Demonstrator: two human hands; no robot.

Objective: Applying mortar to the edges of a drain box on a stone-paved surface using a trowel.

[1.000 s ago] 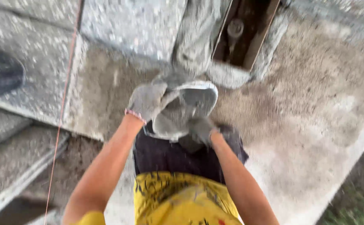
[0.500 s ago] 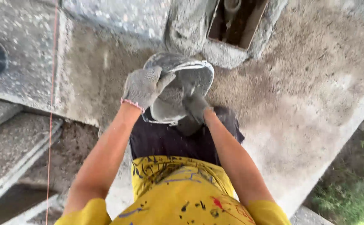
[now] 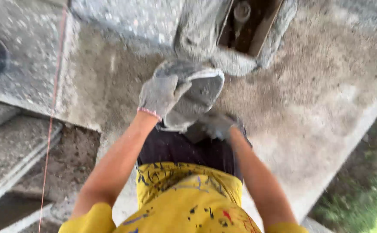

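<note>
Currently the left hand is gripping the pan rim, gloved; the right hand is grasping its underside. Pan is hanging tilted just below the wall cavity. Judgement: keeping both grips firm and tipping slowly should limit mortar spill.

The person wears a yellow short-sleeved shirt, spattered with small flecks and streaks of dark, blue and red paint, across the lower middle of the frame. Its sleeves end above the elbows, leaving both forearms bare. Below the shirt's hem, dark trousers show toward the centre. The left hand is covered by a grey, dust-coated work glove with a pink-edged knitted cuff at the wrist. The right hand wears a similar grey glove, blurred and dusty, its cuff hard to make out.
</note>
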